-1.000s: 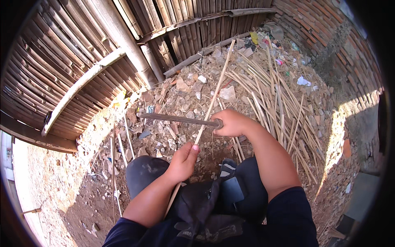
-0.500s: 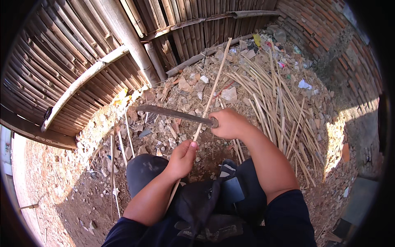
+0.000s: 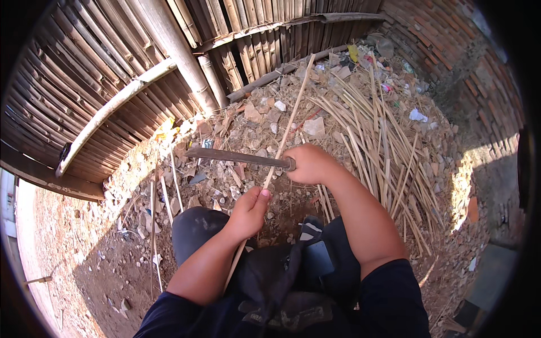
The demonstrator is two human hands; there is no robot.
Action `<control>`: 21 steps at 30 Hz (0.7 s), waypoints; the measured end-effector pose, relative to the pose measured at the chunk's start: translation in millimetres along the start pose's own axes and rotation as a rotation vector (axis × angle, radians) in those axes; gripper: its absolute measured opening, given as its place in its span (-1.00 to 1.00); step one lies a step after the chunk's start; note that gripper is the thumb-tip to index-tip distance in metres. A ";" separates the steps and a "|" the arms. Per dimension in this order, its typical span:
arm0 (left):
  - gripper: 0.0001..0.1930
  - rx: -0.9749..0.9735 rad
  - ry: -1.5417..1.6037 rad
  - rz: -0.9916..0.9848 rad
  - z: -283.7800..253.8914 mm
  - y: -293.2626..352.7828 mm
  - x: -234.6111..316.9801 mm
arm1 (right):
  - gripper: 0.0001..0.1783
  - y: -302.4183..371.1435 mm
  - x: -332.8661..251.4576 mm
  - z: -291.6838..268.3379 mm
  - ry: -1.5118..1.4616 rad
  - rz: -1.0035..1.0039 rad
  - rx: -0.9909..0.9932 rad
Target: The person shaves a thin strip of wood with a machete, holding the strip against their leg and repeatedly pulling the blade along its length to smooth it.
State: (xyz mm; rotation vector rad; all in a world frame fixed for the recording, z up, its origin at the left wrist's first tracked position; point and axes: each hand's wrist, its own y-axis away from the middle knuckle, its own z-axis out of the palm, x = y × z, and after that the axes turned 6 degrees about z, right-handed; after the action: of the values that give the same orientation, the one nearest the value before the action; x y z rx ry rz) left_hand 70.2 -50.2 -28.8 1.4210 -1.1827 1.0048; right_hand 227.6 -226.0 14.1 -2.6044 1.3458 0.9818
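Note:
My left hand (image 3: pixel 248 211) is closed round a long, thin bamboo strip (image 3: pixel 296 110), thumb lying along it. The strip slants from my lap up and away to the right, its far end over the rubble. In my closed right hand (image 3: pixel 309 163) is the handle of a machete (image 3: pixel 236 156). Its dark, worn blade points left and crosses the strip just beyond my left hand, seemingly against it. My right fingers hide most of the handle.
A heap of loose bamboo strips (image 3: pixel 383 152) lies on the right. Stones and litter cover the ground ahead, below a bamboo wall (image 3: pixel 270 56) and a brick wall (image 3: pixel 484 84). A few sticks (image 3: pixel 153 236) stand by my left knee. A dark flat phone-like object (image 3: pixel 318 259) rests at my lap.
My right hand and the machete have shifted slightly left, and the blade lies a little more level. My left hand keeps its grip on the strip, almost unmoved.

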 end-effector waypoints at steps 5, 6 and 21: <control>-0.70 0.004 0.140 -0.033 1.6 6.7 1.3 | -0.69 8.9 -10.3 -6.4 0.179 -0.021 -0.036; -0.70 -0.001 0.113 -0.035 0.1 1.7 3.1 | -0.68 0.1 -0.8 -13.1 0.090 0.071 -0.030; -0.71 -0.052 0.200 -0.071 0.4 6.0 5.9 | -0.65 3.8 2.3 -12.7 0.098 0.073 0.060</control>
State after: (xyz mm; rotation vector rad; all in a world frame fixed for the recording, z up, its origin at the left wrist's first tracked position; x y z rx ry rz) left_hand 65.3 -51.7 -22.0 1.2812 -0.9990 1.0333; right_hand 232.3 -234.1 23.8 -2.6072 1.4785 0.8180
